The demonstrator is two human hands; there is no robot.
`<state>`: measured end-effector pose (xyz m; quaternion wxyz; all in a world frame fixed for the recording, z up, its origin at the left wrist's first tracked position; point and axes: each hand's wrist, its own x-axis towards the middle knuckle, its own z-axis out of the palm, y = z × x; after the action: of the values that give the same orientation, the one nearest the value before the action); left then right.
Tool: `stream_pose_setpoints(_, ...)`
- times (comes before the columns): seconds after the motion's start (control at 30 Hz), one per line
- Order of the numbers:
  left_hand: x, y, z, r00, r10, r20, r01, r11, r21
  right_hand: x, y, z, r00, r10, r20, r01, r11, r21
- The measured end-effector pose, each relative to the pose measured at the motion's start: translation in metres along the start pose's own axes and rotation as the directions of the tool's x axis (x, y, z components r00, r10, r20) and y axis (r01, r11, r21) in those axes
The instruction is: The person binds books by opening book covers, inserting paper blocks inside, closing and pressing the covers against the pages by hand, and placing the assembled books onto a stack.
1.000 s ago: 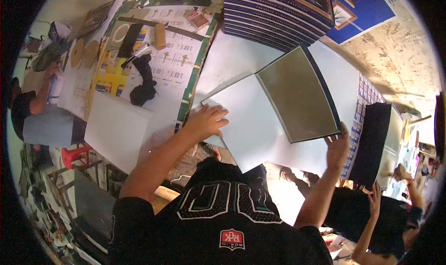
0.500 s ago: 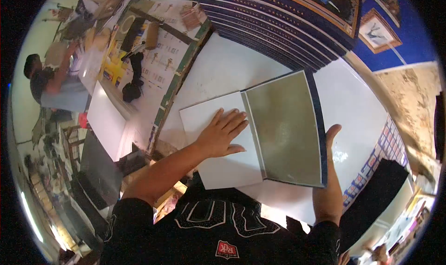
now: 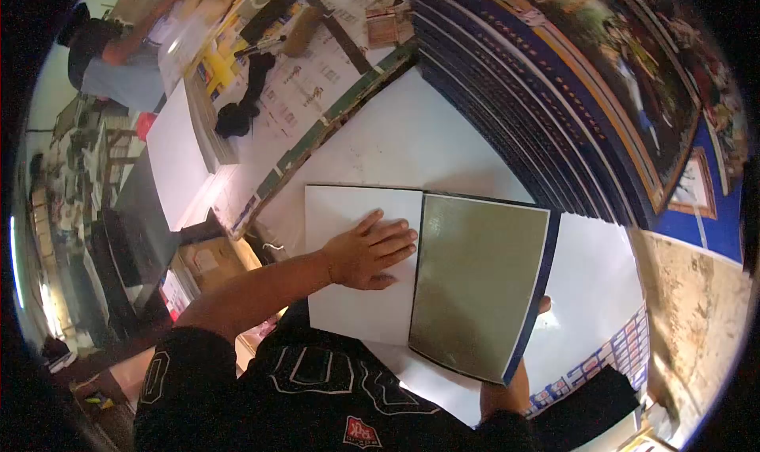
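Observation:
An open hardcover book [image 3: 480, 282] lies in front of me, with a white page block on the left and an olive-grey inner cover edged in dark blue on the right. My left hand [image 3: 370, 250] rests flat on the white page [image 3: 348, 313], fingers spread, close to the fold. Under the tilted right cover is my right hand [image 3: 545, 304]; a fingertip or thumb shows past the cover's edge and the wrist below it. The cover hides its other fingers.
Behind the book rises a tall stack of dark blue hardcover books [image 3: 546, 112]. A white block of pages [image 3: 178, 155] stands at the left, near a black cloth-like item [image 3: 245, 100] on a second table [image 3: 309, 88]. Another person [image 3: 119, 60] works at the far left.
The right cover has been raised along its outer edge, and my right hand has slipped behind it. My left hand stays flat on the page. The view has turned.

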<state>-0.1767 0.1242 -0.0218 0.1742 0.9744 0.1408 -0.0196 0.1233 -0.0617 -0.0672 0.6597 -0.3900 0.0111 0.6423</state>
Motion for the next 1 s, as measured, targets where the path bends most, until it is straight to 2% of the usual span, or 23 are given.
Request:
stream_pose_setpoints(0.33,-0.005,-0.004,0.001,0.991,0.051,-0.123,-0.054,0.998,-0.022,-0.032,0.009,0.034,1.0,0.005,-0.023,-0.008,0.992,-0.128)
stream_pose_setpoints(0.47,-0.01,-0.007,0.005,0.974,0.057,-0.221,-0.069,0.997,-0.044,-0.052,0.012,0.091,0.997,0.068,0.039,-0.052,0.946,-0.32)
stream_pose_setpoints(0.5,-0.011,-0.009,0.007,0.967,0.059,-0.247,-0.078,0.995,-0.07,-0.053,0.018,0.084,0.994,0.103,0.031,-0.078,0.891,-0.448)
stream_pose_setpoints(0.53,-0.014,-0.013,0.012,0.964,0.062,-0.26,-0.108,0.98,-0.167,-0.052,0.013,0.164,0.978,0.141,0.151,-0.069,0.912,-0.404)
stream_pose_setpoints(0.57,-0.023,-0.013,0.005,0.957,0.085,-0.276,-0.135,0.977,-0.166,-0.047,0.022,0.191,0.977,0.111,0.179,-0.009,0.871,-0.492)
stream_pose_setpoints(0.63,-0.048,-0.008,-0.014,0.928,-0.157,-0.338,0.074,0.967,-0.244,-0.047,0.045,0.228,0.978,0.072,0.196,0.056,0.813,-0.579)
stream_pose_setpoints(0.67,-0.076,-0.003,-0.025,0.882,-0.343,-0.324,0.194,0.89,-0.414,-0.046,0.058,0.243,0.986,0.036,0.162,0.086,0.725,-0.683)
stream_pose_setpoints(0.7,-0.106,0.004,-0.022,0.874,-0.351,-0.335,0.196,0.887,-0.419,-0.044,0.071,0.256,0.99,0.007,0.143,0.108,0.621,-0.776)
stream_pose_setpoints(0.73,-0.136,0.011,-0.016,0.777,-0.528,-0.343,0.286,0.781,-0.555,-0.042,0.084,0.265,0.995,-0.033,0.097,0.099,0.531,-0.841)
stream_pose_setpoints(0.77,-0.16,0.012,-0.01,0.658,-0.684,-0.315,0.344,0.646,-0.682,-0.039,0.1,0.269,0.995,-0.029,0.1,0.101,0.527,-0.844)
stream_pose_setpoints(0.8,-0.175,0.008,-0.007,0.738,-0.661,-0.135,0.336,0.534,-0.776,-0.034,0.115,0.268,0.991,-0.092,0.097,0.125,0.38,-0.917)
stream_pose_setpoints(0.83,-0.18,0.008,-0.014,0.728,-0.671,-0.141,0.331,0.524,-0.784,-0.03,0.127,0.268,0.983,-0.152,0.108,0.139,0.217,-0.966)
stream_pose_setpoints(0.87,-0.176,0.009,-0.023,0.741,-0.671,0.035,0.225,0.198,-0.954,-0.026,0.14,0.271,0.974,-0.197,0.11,0.142,0.154,-0.978)
stream_pose_setpoints(0.9,-0.172,0.007,-0.03,0.778,-0.599,0.187,0.112,-0.162,-0.981,-0.022,0.151,0.273,0.972,-0.2,0.12,0.149,0.136,-0.979)
stream_pose_setpoints(0.93,-0.17,0.005,-0.014,0.765,-0.64,0.068,0.08,-0.01,-0.997,-0.019,0.161,0.275,0.961,-0.25,0.119,0.118,-0.021,-0.993)
stream_pose_setpoints(0.97,-0.171,0.003,0.002,0.761,-0.646,0.057,0.063,-0.015,-0.998,-0.017,0.171,0.277,0.946,-0.299,0.123,0.073,-0.172,-0.982)
stream_pose_setpoints(1.0,-0.17,-0.001,0.006,0.756,-0.645,0.108,0.017,-0.146,-0.989,-0.014,0.18,0.279,0.947,-0.293,0.135,0.08,-0.19,-0.978)
